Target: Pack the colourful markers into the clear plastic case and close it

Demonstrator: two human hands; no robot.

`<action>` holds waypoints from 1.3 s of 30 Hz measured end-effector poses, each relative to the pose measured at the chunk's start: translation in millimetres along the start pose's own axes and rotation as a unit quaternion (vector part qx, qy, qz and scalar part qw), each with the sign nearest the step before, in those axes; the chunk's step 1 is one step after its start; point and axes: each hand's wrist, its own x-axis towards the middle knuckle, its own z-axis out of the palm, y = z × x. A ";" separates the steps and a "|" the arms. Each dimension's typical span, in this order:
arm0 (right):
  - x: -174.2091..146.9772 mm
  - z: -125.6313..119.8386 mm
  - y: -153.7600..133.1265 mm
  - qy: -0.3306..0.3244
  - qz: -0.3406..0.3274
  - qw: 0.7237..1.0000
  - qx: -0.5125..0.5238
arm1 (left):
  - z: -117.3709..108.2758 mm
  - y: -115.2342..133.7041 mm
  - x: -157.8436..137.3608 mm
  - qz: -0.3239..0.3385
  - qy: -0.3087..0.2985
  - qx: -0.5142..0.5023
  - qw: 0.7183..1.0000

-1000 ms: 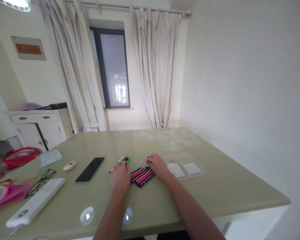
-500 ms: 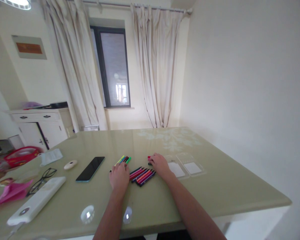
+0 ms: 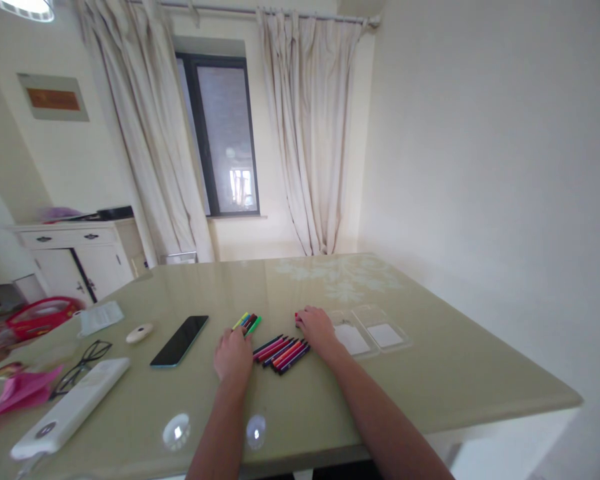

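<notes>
Fingers of the left hand (image 3: pixel 233 355) grasp markers (image 3: pixel 248 322); right hand (image 3: pixel 317 328) rests flat beside more.

Home, a living or dining room: long cream curtains (image 3: pixel 305 133) by a dark window (image 3: pixel 223 133), white cupboard (image 3: pixel 75 257) with drawers, framed picture (image 3: pixel 53 99) on the wall, glossy bench (image 3: pixel 430 373) with phone (image 3: pixel 180 340), glasses (image 3: pixel 80 367), remote (image 3: pixel 70 408).

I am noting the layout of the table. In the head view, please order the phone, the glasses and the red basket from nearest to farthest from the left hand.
From the left hand:
1. Phone, just to its left on the table.
2. Glasses, farther left, beside the white remote.
3. Red basket, farthest, beyond the table's left edge.
</notes>
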 end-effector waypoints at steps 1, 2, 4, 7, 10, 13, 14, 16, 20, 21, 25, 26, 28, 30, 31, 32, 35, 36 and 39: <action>0.8 -0.4 -0.4 -0.004 -0.002 1.000 -0.003 | -0.8 0.1 0.3 -0.002 -0.006 0.002 1.000; 2.0 -0.8 -0.7 -0.010 -0.003 1.000 -0.007 | -1.8 0.8 0.6 -0.003 -0.014 0.005 1.000; 5.0 -0.7 -1.1 -0.023 -0.005 1.000 -0.019 | -4.3 3.4 1.6 -0.001 -0.032 0.008 0.999; 9.5 0.7 -0.5 -0.034 -0.006 0.999 -0.032 | -8.8 9.3 3.7 0.009 -0.058 0.021 0.998; 11.9 -0.9 1.5 -0.023 0.001 0.999 -0.023 | -12.4 14.5 7.8 0.025 -0.078 0.054 0.995; 14.4 -11.5 5.3 0.007 0.025 0.999 0.026 | -13.3 17.9 16.4 0.062 -0.083 0.065 0.992; 15.7 -16.6 7.1 0.017 0.034 0.998 0.055 | -12.9 19.2 20.5 0.085 -0.087 0.050 0.991; 18.4 -26.7 11.1 0.036 0.031 0.990 0.133 | -11.6 22.6 29.9 0.141 -0.107 -0.012 0.984; 18.8 -36.2 16.7 0.023 -0.085 0.951 0.296 | -10.5 33.7 46.1 0.256 -0.136 -0.138 0.947; 17.2 -35.8 16.9 0.022 -0.101 0.944 0.313 | -10.7 36.9 48.1 0.281 -0.130 -0.150 0.939; 6.6 -31.7 17.0 0.049 -0.080 0.925 0.367 | -8.5 45.6 46.6 0.365 -0.107 -0.159 0.911; 4.2 -31.8 18.6 0.047 -0.086 0.919 0.383 | -5.9 45.3 45.1 0.381 -0.109 -0.150 0.906; 1.1 -34.4 25.7 0.042 -0.104 0.906 0.409 | 1.9 39.5 43.3 0.396 -0.111 -0.124 0.903; 0.5 -38.6 37.5 0.062 -0.090 0.899 0.425 | 11.8 26.1 44.7 0.378 -0.116 -0.108 0.912; 1.0 -40.4 44.1 0.085 -0.061 0.898 0.427 | 16.8 17.1 46.7 0.357 -0.117 -0.107 0.921; 1.7 -41.4 50.2 0.111 -0.027 0.899 0.423 | 21.4 7.4 49.2 0.325 -0.116 -0.113 0.932; 3.9 -36.9 58.6 0.122 0.042 0.914 0.386 | 30.6 -18.6 56.0 0.270 -0.094 -0.151 0.946; 4.3 -33.1 57.1 0.096 0.050 0.924 0.368 | 32.0 -24.2 57.0 0.273 -0.088 -0.159 0.945; 4.2 -19.3 44.9 0.008 0.046 0.953 0.300 | 32.7 -30.3 56.5 0.295 -0.090 -0.162 0.937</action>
